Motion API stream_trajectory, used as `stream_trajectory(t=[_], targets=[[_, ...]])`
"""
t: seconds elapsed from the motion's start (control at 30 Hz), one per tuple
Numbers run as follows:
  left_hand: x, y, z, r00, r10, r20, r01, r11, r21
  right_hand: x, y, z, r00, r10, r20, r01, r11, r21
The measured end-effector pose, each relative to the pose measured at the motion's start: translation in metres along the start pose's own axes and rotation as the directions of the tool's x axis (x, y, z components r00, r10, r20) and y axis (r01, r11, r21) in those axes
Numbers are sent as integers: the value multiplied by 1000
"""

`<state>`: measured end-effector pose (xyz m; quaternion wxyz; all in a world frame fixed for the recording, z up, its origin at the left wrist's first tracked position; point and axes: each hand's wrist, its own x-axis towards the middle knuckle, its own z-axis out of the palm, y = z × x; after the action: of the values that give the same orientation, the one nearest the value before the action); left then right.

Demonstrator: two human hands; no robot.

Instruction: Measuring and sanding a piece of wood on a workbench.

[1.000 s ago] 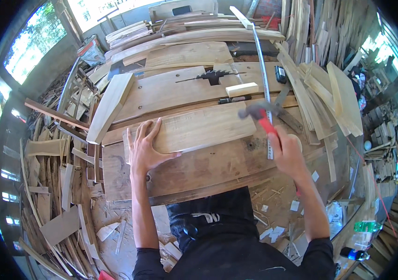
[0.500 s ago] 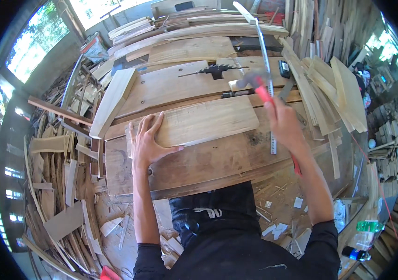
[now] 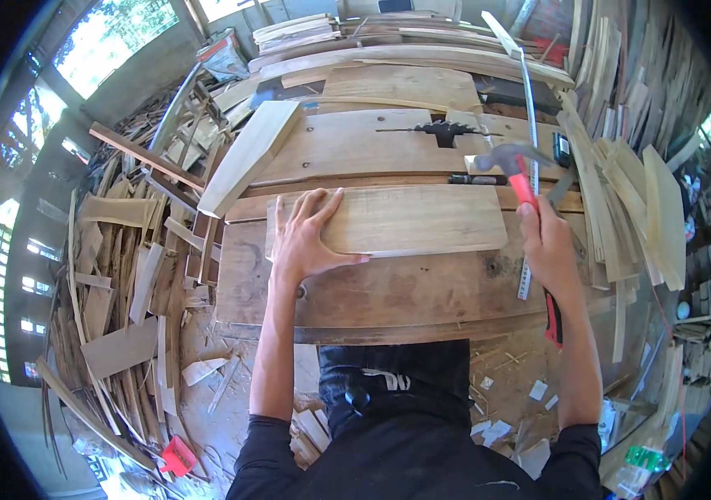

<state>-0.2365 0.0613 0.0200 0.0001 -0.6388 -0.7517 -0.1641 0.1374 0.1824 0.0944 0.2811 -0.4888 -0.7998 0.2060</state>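
A pale rectangular wooden board [image 3: 422, 218] lies on the brown workbench [image 3: 389, 292] in front of me. My left hand [image 3: 309, 237] rests on the board's left end with fingers spread and the thumb stretched along its near edge. In my right hand [image 3: 550, 242] is a claw hammer [image 3: 524, 183] with a red and black handle, gripped partway along. The hammer's head is raised beside the board's far right corner, apart from the board. Just beyond the board lies a dark cylindrical tool [image 3: 478, 179]. A metal ruler [image 3: 531, 117] runs away from me behind the hammer.
A toothed circular saw blade [image 3: 447, 128] sticks up from a slot in the bench. A thick wooden piece [image 3: 249, 158] leans at the left. Long planks [image 3: 588, 183] lie at the right, and scrap wood [image 3: 114, 275] is heaped left of the bench. A black box-shaped object [image 3: 561, 148] sits near the ruler.
The whole view has shifted, so the bench appears farther right. The hammer, blurred before, is sharper and slightly farther right relative to the board. My left hand stays on the board.
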Motion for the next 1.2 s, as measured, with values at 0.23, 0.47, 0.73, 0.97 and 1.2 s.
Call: stream_trajectory(t=[0.23,0.47,0.73,0.97,1.2], targets=[[3,-3,3,1000,-2,-1,2,1000,-17,-7,17,20,998,-56,-5,56,998,-7],[3,3,3,1000,-2,1,2,1000,-31,7,22,18,1000,10,4,-10,999,51],[-15,46,0,961,123,-248,-179,960,-217,55,19,53,989,139,49,-143,824,548],[-55,126,-12,996,-60,-72,-28,541,-840,37,-82,122,975,-197,-104,194,519,832],[-133,12,-46,905,-424,-42,286,678,-677,29,-31,78,907,-406,115,401,914,62]])
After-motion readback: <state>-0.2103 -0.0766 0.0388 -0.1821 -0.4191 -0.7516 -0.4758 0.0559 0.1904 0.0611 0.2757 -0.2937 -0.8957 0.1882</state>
